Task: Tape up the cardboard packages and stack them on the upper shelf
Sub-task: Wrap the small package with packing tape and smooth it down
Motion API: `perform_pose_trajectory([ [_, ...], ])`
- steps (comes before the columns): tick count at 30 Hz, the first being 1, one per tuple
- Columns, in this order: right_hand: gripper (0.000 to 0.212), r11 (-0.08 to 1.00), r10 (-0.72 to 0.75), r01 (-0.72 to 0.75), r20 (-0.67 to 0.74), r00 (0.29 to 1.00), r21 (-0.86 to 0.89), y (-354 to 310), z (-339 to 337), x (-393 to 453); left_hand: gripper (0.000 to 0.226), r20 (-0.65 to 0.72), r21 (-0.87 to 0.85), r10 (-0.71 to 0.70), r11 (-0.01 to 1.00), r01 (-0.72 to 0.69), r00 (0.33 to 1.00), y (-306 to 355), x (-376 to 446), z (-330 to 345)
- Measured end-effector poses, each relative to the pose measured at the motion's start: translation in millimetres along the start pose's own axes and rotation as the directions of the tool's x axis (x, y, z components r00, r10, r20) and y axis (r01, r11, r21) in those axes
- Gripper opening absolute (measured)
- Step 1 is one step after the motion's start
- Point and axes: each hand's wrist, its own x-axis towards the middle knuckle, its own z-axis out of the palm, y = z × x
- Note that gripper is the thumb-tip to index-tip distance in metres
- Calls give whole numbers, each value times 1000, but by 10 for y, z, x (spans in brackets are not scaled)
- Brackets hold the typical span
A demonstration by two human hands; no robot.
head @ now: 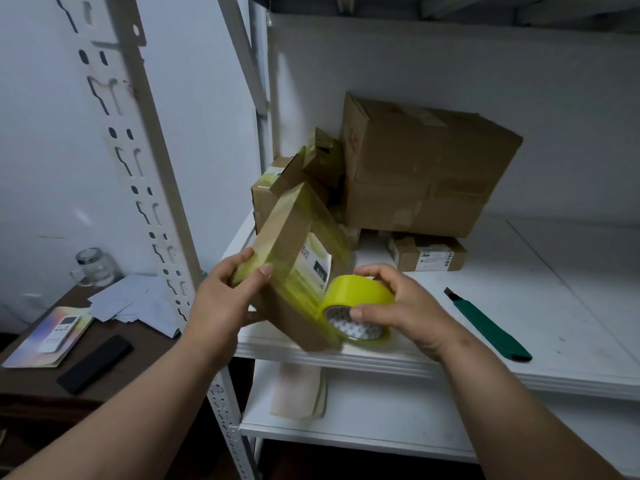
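Tilted box (294, 258), taped yellow, over shelf (519, 341) front-left corner, gripped by left hand (221, 296); tape roll (356, 306) against its lower side, clasped by right hand (401, 306); knife (488, 325) near front edge; boxes (422, 168) stacked rear-left.

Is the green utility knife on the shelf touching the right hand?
Apart. The head view shows the green utility knife lying on the white shelf with bare shelf between it and the right hand, which grips the tape roll.

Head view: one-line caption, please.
Left hand holds a tilted cardboard package while right hand runs yellow tape roll against it.
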Motion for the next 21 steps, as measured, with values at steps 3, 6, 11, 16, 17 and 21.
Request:
perform_pose_trajectory([
  [3, 67, 996, -29, 32, -40, 999, 84, -5, -106, 54, 32, 50, -187, -173, 966, 180, 984, -261, -41, 51],
  [6, 62, 991, -17, 22, -37, 999, 131, 31, -64, 125, 26, 43, -224, -310, 923, 312, 950, -474, -58, 39],
  [11, 49, 988, 5, 1, -34, 999, 157, 149, 155, 239, 51, 50, 606, 111, 787, -118, 993, -603, 66, -317],
  [16, 48, 995, 36, -29, -75, 996, 96, 239, 260, 275, 97, 444, 772, 117, 453, -446, 888, -672, 62, -353],
  [17, 45, 996, 32, -25, -80, 996, 89, 242, 252, 268, 102, 450, 791, 103, 415, -449, 887, -702, 65, -362],
  [21, 38, 1000, -5, 5, -55, 998, 4, 171, 184, 226, 107, 417, 818, 178, 354, -453, 891, -721, 64, -348],
])
